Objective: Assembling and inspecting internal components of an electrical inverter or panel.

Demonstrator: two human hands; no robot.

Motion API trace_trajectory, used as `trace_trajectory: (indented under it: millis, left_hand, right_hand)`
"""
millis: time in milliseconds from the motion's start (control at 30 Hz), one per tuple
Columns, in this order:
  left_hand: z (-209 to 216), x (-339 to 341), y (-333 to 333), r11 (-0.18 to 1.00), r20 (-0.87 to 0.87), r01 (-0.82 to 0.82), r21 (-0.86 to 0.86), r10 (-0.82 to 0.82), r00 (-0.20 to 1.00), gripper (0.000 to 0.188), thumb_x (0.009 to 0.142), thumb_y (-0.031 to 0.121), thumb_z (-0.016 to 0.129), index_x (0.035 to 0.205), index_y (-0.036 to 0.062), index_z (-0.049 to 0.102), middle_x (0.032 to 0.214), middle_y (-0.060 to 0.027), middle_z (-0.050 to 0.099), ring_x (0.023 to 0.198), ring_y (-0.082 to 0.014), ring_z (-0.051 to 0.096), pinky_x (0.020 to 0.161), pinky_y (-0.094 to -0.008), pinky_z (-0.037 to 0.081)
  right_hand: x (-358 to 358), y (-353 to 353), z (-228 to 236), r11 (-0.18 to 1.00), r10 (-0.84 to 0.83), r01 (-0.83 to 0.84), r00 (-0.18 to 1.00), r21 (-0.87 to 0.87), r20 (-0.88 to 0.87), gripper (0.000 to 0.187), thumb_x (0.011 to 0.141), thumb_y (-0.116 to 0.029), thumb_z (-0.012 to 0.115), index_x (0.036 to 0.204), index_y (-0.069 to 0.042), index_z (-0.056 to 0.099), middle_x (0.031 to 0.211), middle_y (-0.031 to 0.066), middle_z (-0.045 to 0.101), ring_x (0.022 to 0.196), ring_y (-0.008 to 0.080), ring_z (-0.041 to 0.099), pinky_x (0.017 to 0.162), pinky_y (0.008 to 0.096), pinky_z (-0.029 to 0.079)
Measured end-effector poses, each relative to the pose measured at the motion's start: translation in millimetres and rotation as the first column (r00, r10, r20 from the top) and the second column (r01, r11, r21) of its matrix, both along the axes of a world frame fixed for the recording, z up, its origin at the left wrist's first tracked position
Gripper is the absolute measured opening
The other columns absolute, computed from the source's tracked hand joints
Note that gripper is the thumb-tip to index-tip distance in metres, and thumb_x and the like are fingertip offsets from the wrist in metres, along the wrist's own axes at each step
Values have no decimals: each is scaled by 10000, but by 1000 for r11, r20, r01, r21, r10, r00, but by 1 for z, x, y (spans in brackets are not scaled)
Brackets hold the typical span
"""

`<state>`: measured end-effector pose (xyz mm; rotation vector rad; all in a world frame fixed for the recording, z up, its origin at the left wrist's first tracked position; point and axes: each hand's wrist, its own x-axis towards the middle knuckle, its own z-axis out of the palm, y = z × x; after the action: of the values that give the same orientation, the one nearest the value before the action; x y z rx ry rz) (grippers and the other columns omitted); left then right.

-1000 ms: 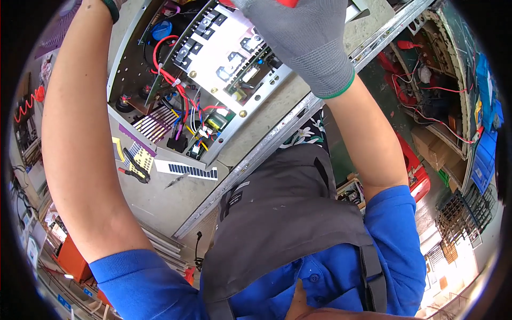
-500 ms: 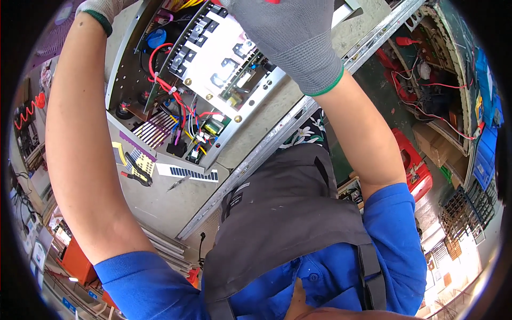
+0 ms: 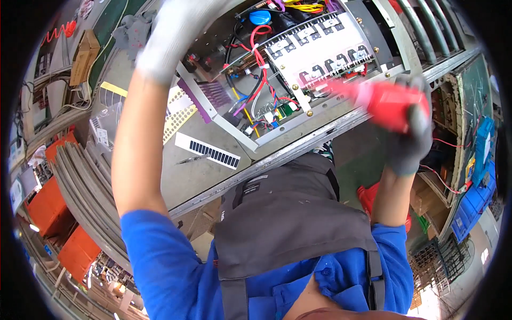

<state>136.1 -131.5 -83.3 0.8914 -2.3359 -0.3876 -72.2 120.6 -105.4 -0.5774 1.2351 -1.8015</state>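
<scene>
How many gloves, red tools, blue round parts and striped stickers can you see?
Gloves: 2, on the left hand and the right hand
Red tool: 1, held in the right hand
Blue round part: 1, inside the open metal box
Striped sticker: 1, on the bench
Total: 5

Red tool, grey and white gloves

The right hand (image 3: 409, 140) wears a grey glove around a red tool (image 3: 385, 100); the left hand (image 3: 173, 32) wears white. Red and yellow wires (image 3: 260, 64), blue shirt (image 3: 160, 261), grey apron (image 3: 288, 218), black-striped white label (image 3: 208, 151).
</scene>
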Motion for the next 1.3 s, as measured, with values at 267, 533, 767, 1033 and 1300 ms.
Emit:
trace_trajectory:
  millis: [267, 533, 767, 1033, 1300]
  left_hand:
    - [-81, 114, 52, 992, -15, -121, 47, 122, 992, 465, 887, 146, 641, 1341, 69, 577, 1361, -235, 548, 1303, -421, 470, 1125, -501, 327]
    - [-82, 114, 52, 994, -23, -112, 17, 112, 993, 469, 879, 154, 658, 1335, 76, 583, 1358, -224, 559, 1286, -417, 492, 1108, -501, 346]
    - [-82, 109, 51, 991, 2, -133, -1, 133, 991, 465, 877, 156, 662, 1330, 80, 590, 1351, -213, 570, 1286, -407, 500, 1099, -491, 360]
    - [-84, 109, 51, 990, -5, -139, 13, 139, 990, 452, 884, 155, 656, 1325, 77, 594, 1356, -216, 567, 1293, -393, 501, 1093, -475, 376]
    - [-83, 107, 53, 989, -58, -145, 43, 147, 987, 446, 889, 165, 653, 1323, 79, 598, 1373, -216, 553, 1301, -393, 491, 1091, -476, 375]
  right_hand:
    - [79, 21, 30, 864, 503, -389, 687, 319, -525, 322, 721, -99, 818, 797, -50, 509, 724, 87, 567, 598, 161, 560, 559, 295, 436]
    - [90, 20, 27, 896, 441, -346, 630, 277, -639, 309, 721, -115, 820, 791, -56, 524, 692, 93, 558, 558, 211, 566, 533, 307, 436]
    - [86, 17, 35, 878, 478, -352, 660, 324, -579, 298, 730, -115, 814, 803, -44, 534, 696, 106, 560, 559, 246, 587, 529, 315, 447]
    - [80, -2, 56, 844, 536, -380, 587, 378, -607, 297, 752, -128, 797, 816, -24, 526, 701, 116, 551, 590, 240, 593, 551, 325, 452]
    - [65, 12, 63, 930, 343, -144, 675, 340, -653, 341, 740, -125, 797, 799, -41, 472, 706, 32, 469, 630, 100, 442, 566, 257, 379]
